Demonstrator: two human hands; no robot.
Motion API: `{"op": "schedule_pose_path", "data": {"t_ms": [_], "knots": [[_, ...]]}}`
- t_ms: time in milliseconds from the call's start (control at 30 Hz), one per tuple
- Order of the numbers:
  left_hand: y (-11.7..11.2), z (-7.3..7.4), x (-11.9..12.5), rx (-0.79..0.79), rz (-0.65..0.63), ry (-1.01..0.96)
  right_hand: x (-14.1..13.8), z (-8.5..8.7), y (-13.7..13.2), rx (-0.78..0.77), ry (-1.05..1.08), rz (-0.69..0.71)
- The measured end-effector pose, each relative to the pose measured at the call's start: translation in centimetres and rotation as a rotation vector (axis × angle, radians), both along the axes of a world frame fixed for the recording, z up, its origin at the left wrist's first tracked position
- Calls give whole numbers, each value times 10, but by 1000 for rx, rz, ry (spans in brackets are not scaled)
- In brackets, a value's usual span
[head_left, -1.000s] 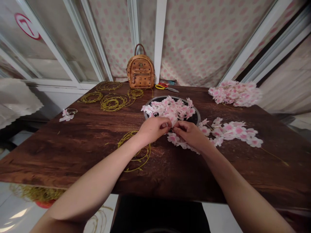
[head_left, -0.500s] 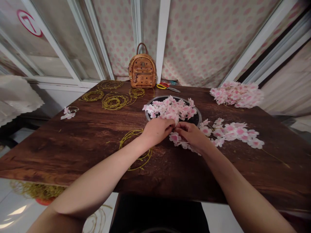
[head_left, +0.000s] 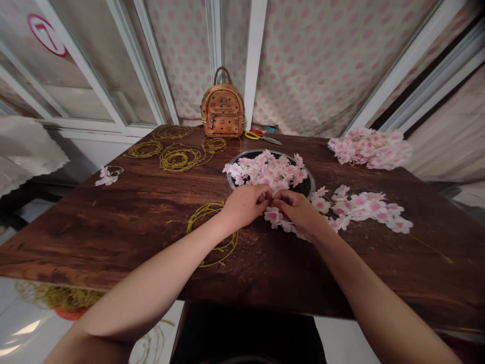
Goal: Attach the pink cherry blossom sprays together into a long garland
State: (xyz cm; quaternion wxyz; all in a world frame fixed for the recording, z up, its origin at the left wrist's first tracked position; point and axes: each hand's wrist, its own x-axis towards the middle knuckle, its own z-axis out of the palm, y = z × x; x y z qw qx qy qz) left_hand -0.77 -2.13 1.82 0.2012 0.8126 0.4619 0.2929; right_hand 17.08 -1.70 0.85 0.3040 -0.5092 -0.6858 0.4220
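Observation:
My left hand [head_left: 246, 203] and my right hand [head_left: 295, 208] meet fingertip to fingertip at the near edge of a round dark tray [head_left: 311, 184] with a pale rim. Both are closed in a pinch on a small pink-and-white artificial flower, mostly hidden by the fingers. Loose artificial blossoms [head_left: 267, 169] are heaped in the tray. Under and beside my right hand lies a string of flowers [head_left: 364, 206] on a thin yellow-green stem, trailing right. Left of my left hand rests a coil of yellow-green stem [head_left: 193, 218], partly covered by my forearm.
Several more coils [head_left: 181, 156] lie at the back left, near a brown backpack [head_left: 223, 112]. Scissors [head_left: 261, 136] with red and yellow handles lie behind the tray. A flower bundle [head_left: 369, 147] sits back right, a small sprig [head_left: 106, 176] far left. Below the table stands a red container [head_left: 70, 314] of stems.
My fingertips have shifted slightly at the pinch, and less of the pale petal shows between them. The things on the table stay where they were.

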Motion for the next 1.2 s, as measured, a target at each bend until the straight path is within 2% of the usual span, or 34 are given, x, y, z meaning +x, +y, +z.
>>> {"op": "schedule_pose_path", "data": {"t_ms": [267, 400, 500, 800, 1000, 1200], "knots": [[7, -11, -4, -125, -60, -249, 0, 3, 0, 7, 14, -7], [14, -14, -4, -274, -92, -446, 0, 5, 0, 6, 6, -14], [16, -12, -3, -385, -91, -524, 1, 5, 0, 14, -10, -14], [18, -13, -9, -684, -44, -627, 1, 3, 0, -16, 18, 20], [21, -18, -12, -747, -61, -659, 1, 3, 0, -28, 34, 54], [18, -13, -10, -779, -9, -681, 1, 4, 0, -19, 9, 42]]}}
